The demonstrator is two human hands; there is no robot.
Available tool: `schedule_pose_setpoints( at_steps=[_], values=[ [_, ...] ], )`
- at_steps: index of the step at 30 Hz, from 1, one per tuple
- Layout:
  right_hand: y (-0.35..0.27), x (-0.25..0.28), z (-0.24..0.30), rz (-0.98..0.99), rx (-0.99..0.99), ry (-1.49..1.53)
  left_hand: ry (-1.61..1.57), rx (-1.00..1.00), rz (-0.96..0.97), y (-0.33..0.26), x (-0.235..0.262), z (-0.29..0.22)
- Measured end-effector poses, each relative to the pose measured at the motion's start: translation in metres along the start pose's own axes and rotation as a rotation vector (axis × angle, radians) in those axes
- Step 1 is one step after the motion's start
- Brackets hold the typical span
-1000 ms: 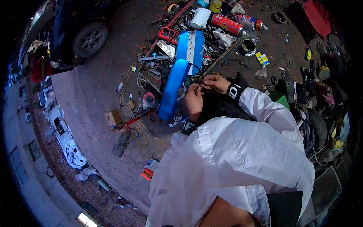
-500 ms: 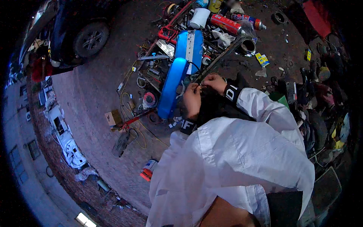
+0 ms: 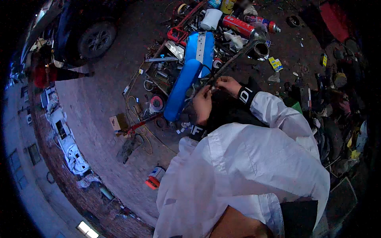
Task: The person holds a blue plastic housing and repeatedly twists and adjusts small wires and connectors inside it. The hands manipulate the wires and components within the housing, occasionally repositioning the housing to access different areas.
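Fingers of left hand and right hand remain close together beside the surface's right edge; grip indeterminable. Blue panel's lower end has shifted slightly; handling apparently continues.

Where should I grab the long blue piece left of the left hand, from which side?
Likely the lower end of the long blue piece, from below in the view: its long body slants that way, while its upper end overlaps the broader blue piece and the left hand is off its right side.
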State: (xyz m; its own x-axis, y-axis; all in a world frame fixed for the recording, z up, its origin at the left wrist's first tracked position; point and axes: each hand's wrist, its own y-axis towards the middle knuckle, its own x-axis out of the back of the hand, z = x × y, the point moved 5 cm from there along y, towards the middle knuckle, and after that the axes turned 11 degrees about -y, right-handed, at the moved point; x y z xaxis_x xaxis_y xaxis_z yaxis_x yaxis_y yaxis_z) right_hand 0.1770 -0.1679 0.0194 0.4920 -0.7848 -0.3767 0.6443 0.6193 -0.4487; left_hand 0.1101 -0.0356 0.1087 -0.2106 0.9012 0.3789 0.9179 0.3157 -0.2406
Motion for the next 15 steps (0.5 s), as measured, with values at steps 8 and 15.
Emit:
schedule_pose_setpoints(
  at_steps=[8,15],
  values=[
    [0.001,0.016,-0.007,-0.033,-0.022,-0.105,-0.109,0.081,0.000,0.005,-0.003,0.010],
    [-0.006,0.001,0.006,0.002,-0.056,0.008,-0.137,0.043,0.017,0.004,-0.004,0.008]
  ],
)
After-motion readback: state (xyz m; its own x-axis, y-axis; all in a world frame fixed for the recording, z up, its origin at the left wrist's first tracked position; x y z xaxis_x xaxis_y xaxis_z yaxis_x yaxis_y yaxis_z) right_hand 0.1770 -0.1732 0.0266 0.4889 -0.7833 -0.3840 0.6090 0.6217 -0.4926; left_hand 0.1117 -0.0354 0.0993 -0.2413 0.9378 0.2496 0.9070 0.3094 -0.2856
